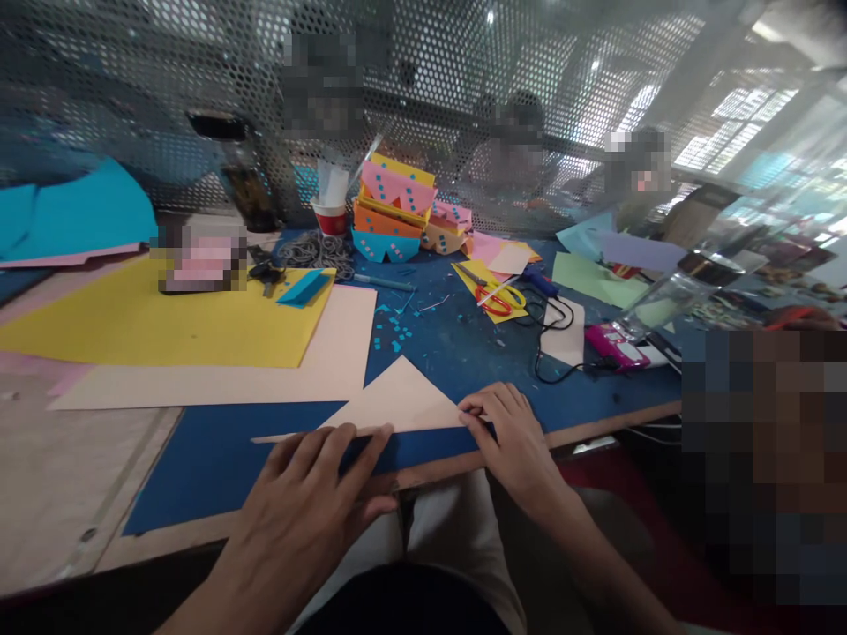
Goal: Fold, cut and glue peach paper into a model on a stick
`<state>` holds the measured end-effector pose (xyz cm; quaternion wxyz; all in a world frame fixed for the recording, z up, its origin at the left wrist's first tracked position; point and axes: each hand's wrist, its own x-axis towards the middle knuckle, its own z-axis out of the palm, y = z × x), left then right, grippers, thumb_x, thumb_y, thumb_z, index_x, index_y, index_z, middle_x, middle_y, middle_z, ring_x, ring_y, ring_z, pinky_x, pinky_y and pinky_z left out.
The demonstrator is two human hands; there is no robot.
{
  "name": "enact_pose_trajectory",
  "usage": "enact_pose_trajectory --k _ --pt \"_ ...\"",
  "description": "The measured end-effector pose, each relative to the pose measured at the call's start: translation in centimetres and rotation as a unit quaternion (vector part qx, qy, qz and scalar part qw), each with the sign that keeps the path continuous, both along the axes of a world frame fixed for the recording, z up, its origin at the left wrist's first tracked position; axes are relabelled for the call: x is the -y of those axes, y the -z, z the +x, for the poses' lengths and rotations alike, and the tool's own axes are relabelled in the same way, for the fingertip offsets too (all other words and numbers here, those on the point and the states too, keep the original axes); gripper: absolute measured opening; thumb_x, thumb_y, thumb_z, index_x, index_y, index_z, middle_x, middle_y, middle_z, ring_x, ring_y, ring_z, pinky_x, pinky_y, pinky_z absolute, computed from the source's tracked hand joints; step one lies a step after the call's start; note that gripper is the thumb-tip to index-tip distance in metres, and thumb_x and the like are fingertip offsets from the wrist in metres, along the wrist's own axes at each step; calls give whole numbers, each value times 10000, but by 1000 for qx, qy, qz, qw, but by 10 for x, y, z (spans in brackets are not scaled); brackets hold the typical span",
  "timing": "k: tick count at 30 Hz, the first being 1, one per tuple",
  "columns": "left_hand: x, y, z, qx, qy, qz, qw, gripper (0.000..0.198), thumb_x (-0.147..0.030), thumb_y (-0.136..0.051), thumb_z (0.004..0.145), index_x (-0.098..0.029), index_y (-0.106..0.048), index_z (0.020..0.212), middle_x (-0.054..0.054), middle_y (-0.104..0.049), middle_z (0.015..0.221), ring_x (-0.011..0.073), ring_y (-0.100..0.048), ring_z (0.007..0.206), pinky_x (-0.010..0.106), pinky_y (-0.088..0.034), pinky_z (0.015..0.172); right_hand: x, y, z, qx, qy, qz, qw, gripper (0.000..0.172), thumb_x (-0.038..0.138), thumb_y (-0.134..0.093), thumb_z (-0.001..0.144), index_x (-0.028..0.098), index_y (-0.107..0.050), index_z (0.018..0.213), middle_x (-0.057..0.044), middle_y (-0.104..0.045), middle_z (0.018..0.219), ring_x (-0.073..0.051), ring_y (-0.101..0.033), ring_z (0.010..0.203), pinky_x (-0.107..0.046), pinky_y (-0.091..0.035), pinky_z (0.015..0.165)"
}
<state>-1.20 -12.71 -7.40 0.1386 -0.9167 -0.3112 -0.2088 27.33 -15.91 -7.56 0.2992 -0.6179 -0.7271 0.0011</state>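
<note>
A pale peach paper folded into a triangle (401,397) lies on the blue table mat (218,459) near the front edge. My left hand (311,494) lies flat with fingers stretched out, pressing on the paper's lower left folded edge. My right hand (513,441) rests at the paper's right corner, its fingertips pinched on the tip of the fold.
A large peach sheet (265,375) and a yellow sheet (165,326) lie to the left. Red-handled scissors (495,298), a glue gun with black cord (549,291), a pink phone (615,346), stacked paper crafts (393,216), a cup (331,212). People sit behind a perforated screen; another person is at right.
</note>
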Motion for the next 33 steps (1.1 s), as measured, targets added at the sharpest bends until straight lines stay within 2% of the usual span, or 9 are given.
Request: enact_pose_trajectory --k 3,5,8,10,13,17,22,28,33 --pt "2 6 6 14 -19 -13 1000 484 -501 -463 1115 -163 -623 1421 179 -703 1231 358 -633 1160 498 -459 988 7 0 -11 51 28 60 997 137 201 -560 1100 215 -690 1060 -62 -721 1029 -244 -625 961 -410 -468 858" --pt "3 10 9 25 -17 -16 999 528 -532 -459 1110 -130 -619 1414 181 -706 1265 356 -622 1191 494 -445 1044 13 1 -25 71 35 99 992 193 173 -519 1110 197 -700 1173 -82 -735 1091 -252 -635 1015 -427 -477 903" --pt "3 11 11 24 8 10 1000 585 -537 -352 1136 -78 -632 1367 189 -717 1247 342 -615 1165 477 -444 1039 22 5 -52 64 -45 101 992 318 177 -509 1114 151 -635 1405 -103 -734 1321 -251 -630 1231 -430 -490 1068" --pt "2 9 11 22 24 31 999 593 -512 -312 1147 -52 -651 1305 197 -722 1210 340 -610 1134 474 -448 1007 25 9 -67 70 -103 81 989 412 227 -517 1116 103 -568 1507 -108 -675 1484 -248 -559 1410 -426 -434 1223" --pt "0 7 10 18 31 44 998 577 -481 -314 1152 -34 -666 1250 202 -724 1179 344 -605 1113 478 -448 985 25 17 -77 87 -113 73 987 490 293 -514 1124 70 -521 1561 -109 -593 1602 -244 -473 1531 -438 -359 1320" --pt "-2 10 7 8 26 50 998 593 -512 -315 1148 -52 -643 1328 188 -723 1211 339 -611 1109 471 -444 958 26 19 -68 101 -118 61 986 510 305 -513 1126 93 -503 1590 -78 -539 1653 -236 -438 1575 -442 -368 1332" --pt "1 13 2 8 -1 7 1000 558 -502 -322 1151 -104 -594 1432 171 -706 1270 332 -618 1151 473 -441 989 33 13 -48 100 -106 78 986 458 255 -523 1116 116 -557 1552 -71 -604 1593 -229 -511 1532 -440 -445 1292" --pt "0 10 -3 8 13 5 1000 602 -555 -351 1136 -109 -585 1466 166 -691 1249 326 -618 1127 451 -453 956 44 16 -24 102 -79 81 988 473 196 -547 1103 138 -536 1572 -68 -634 1564 -228 -524 1524 -449 -468 1276" --pt "-1 13 -20 16 -25 -7 1000 611 -596 -358 1119 -161 -573 1491 161 -700 1254 346 -646 1084 468 -484 910 51 19 -6 77 -60 90 991 497 137 -564 1081 183 -544 1575 -49 -679 1514 -231 -551 1499 -463 -495 1253"
